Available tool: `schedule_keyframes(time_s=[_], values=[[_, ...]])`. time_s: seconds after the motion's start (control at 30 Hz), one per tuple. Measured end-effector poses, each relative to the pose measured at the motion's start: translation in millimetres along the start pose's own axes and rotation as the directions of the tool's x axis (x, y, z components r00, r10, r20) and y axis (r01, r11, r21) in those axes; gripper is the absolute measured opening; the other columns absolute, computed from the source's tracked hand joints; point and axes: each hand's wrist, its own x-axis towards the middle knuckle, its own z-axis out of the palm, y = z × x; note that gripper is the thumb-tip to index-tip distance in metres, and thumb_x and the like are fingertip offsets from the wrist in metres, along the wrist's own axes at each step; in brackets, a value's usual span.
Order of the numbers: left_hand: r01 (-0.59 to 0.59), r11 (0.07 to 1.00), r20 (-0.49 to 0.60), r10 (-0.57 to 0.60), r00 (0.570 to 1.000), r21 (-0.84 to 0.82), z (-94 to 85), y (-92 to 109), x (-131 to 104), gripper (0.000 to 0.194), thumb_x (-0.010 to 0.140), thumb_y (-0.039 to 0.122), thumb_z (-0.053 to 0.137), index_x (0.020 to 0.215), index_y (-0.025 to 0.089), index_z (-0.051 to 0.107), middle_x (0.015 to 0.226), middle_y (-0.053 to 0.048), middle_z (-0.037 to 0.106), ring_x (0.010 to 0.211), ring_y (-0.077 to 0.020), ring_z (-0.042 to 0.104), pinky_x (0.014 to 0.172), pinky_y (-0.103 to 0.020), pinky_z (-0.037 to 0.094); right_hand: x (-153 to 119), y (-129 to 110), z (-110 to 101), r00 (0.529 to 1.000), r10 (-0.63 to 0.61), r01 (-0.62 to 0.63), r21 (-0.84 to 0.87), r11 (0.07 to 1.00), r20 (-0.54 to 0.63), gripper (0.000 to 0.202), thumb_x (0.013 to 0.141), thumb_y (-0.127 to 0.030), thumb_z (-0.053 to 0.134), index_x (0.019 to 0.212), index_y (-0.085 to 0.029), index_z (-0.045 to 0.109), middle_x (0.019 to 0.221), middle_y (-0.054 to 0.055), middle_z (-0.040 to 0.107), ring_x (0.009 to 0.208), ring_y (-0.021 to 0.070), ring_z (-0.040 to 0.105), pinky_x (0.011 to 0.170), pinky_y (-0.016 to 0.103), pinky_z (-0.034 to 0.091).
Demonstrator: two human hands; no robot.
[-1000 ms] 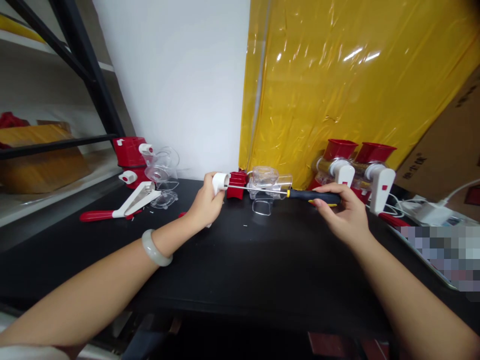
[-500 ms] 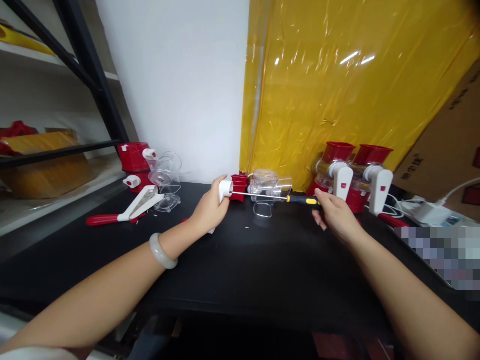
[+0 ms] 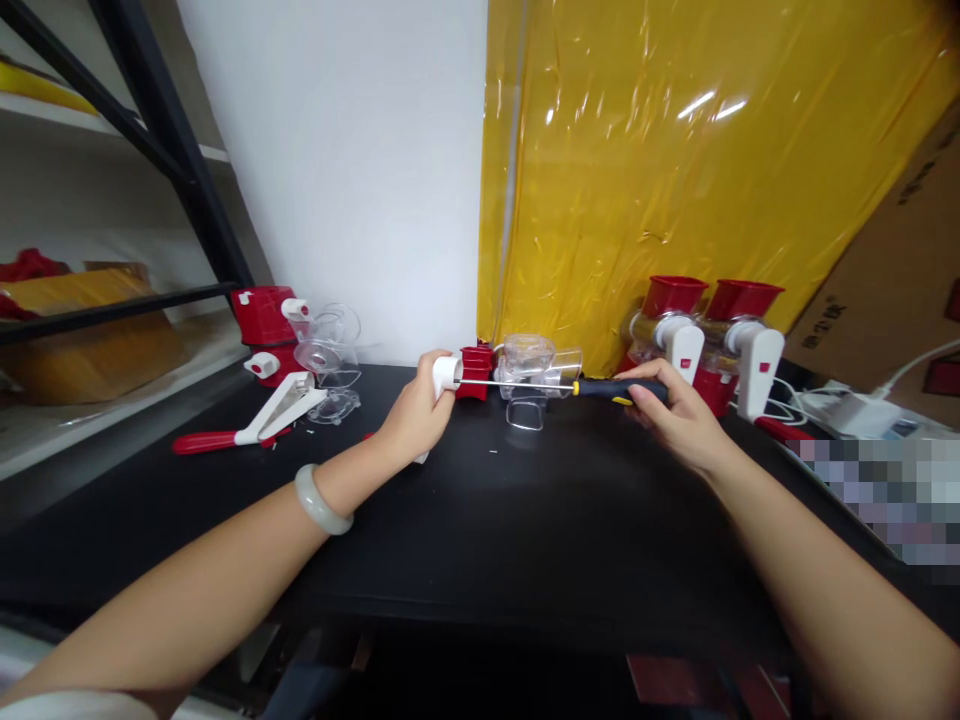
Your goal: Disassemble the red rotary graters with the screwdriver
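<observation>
My left hand (image 3: 416, 405) is closed around a white plastic crank handle (image 3: 448, 373), its round socket facing right; most of it is hidden by the fingers. In my right hand (image 3: 671, 410) is a screwdriver (image 3: 619, 390) with a black and yellow grip, thumb and fingers closed on the grip. The thin shaft runs level to the left and its tip is at the socket; how deep it sits cannot be seen. Behind the shaft stand a red plastic part (image 3: 474, 372) and a clear plastic housing (image 3: 529, 360).
Two red-and-white rotary graters (image 3: 679, 340) stand at the right. Red bases (image 3: 266, 330), clear parts (image 3: 330, 350) and a crank handle with red grip (image 3: 255, 425) are on the left. A small metal piece (image 3: 493, 451) lies on the black table (image 3: 525, 540). A white charger (image 3: 862, 425) sits far right.
My right hand has shifted its grasp on the screwdriver's grip, and the grip has rotated so its yellow patch faces lower. My left hand still holds the crank handle.
</observation>
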Motion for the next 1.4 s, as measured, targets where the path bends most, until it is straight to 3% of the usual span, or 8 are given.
schedule_keyframes(time_s=[0.2, 0.37, 0.53, 0.83, 0.97, 1.17, 1.27, 1.4], values=[[0.106, 0.992, 0.065, -0.101, 0.993, -0.075, 3.1, -5, 2, 0.047, 0.082, 0.022, 0.045, 0.128, 0.022, 0.037, 0.073, 0.003, 0.057, 0.053, -0.015, 0.06, 0.056, -0.027, 0.048, -2, -4, 3, 0.997, -0.068, 0.067, 0.041, 0.997, 0.03, 0.029, 0.08, -0.041, 0.072, 0.099, -0.025, 0.058, 0.082, 0.0, 0.058, 0.064, 0.012, 0.056, 0.06, 0.025, 0.047], [0.077, 0.996, 0.101, -0.08, 0.992, 0.039, 4.3, 6, -4, 0.046, 0.083, 0.025, 0.047, 0.128, 0.02, 0.036, 0.083, -0.002, 0.061, 0.057, -0.016, 0.061, 0.063, -0.031, 0.051, 4, -3, 13, 0.977, 0.207, -0.178, 0.341, 0.923, -0.05, 0.042, 0.088, -0.064, 0.045, 0.089, -0.022, 0.054, 0.043, -0.006, 0.04, 0.032, 0.0091, 0.031, 0.033, 0.021, 0.021], [0.001, 0.993, 0.171, -0.021, 0.985, 0.118, 2.1, 16, -10, 0.055, 0.085, 0.033, 0.049, 0.135, 0.019, 0.031, 0.091, -0.007, 0.063, 0.062, -0.0188, 0.062, 0.069, -0.036, 0.052, 8, 6, 11, 0.922, 0.385, -0.38, 0.262, 0.887, 0.034, 0.049, 0.084, -0.066, 0.051, 0.079, -0.018, 0.058, 0.042, -0.002, 0.047, 0.03, 0.0084, 0.032, 0.032, 0.022, 0.017], [0.192, 0.981, 0.251, -0.186, 0.95, -0.001, 4.1, 3, -5, 0.043, 0.092, 0.046, 0.039, 0.129, 0.025, 0.035, 0.073, 0.001, 0.054, 0.048, -0.016, 0.059, 0.048, -0.028, 0.051, 7, 16, -3, 0.992, 0.003, 0.02, -0.173, 0.985, 0.128, 0.03, 0.088, -0.05, 0.057, 0.095, -0.021, 0.064, 0.075, 0.001, 0.061, 0.063, 0.0135, 0.055, 0.062, 0.026, 0.045], [0.229, 0.973, 0.246, -0.217, 0.945, -0.02, 3.5, 5, -3, 0.043, 0.093, 0.052, 0.037, 0.126, 0.026, 0.037, 0.075, 0.001, 0.052, 0.05, -0.0154, 0.059, 0.041, -0.025, 0.049, 7, 17, -1, 0.995, -0.059, 0.072, -0.18, 0.981, 0.076, 0.029, 0.084, -0.047, 0.064, 0.1, -0.023, 0.063, 0.094, 0.003, 0.063, 0.074, 0.0155, 0.058, 0.072, 0.03, 0.048], [0.27, 0.963, 0.327, -0.254, 0.91, -0.004, 10.6, 8, -7, 0.043, 0.093, 0.057, 0.036, 0.122, 0.025, 0.039, 0.07, 0.002, 0.05, 0.047, -0.0145, 0.058, 0.04, -0.024, 0.049, 11, 26, 11, 0.978, 0.204, -0.189, 0.216, 0.958, -0.052, 0.039, 0.078, -0.059, 0.064, 0.091, -0.023, 0.056, 0.069, -0.001, 0.059, 0.051, 0.0123, 0.052, 0.048, 0.025, 0.042], [0.292, 0.956, 0.35, -0.277, 0.895, 0.01, 14.8, 6, -9, 0.041, 0.093, 0.057, 0.036, 0.12, 0.026, 0.04, 0.071, 0.002, 0.05, 0.047, -0.0144, 0.058, 0.039, -0.024, 0.049, 12, 32, 14, 0.922, 0.387, -0.379, 0.18, 0.908, -0.01, 0.054, 0.085, -0.073, 0.038, 0.082, -0.021, 0.053, 0.045, -0.002, 0.05, 0.033, 0.0117, 0.041, 0.034, 0.023, 0.028], [0.305, 0.952, 0.343, -0.291, 0.893, 0.014, 15.8, 1, -8, 0.041, 0.093, 0.056, 0.034, 0.12, 0.027, 0.041, 0.072, 0.001, 0.05, 0.046, -0.0147, 0.059, 0.039, -0.024, 0.049, 11, 39, 12, 0.937, 0.346, -0.349, 0.079, 0.934, 0.045, 0.048, 0.083, -0.068, 0.052, 0.072, -0.021, 0.046, 0.041, -0.007, 0.041, 0.031, 0.0074, 0.033, 0.035, 0.02, 0.022]])
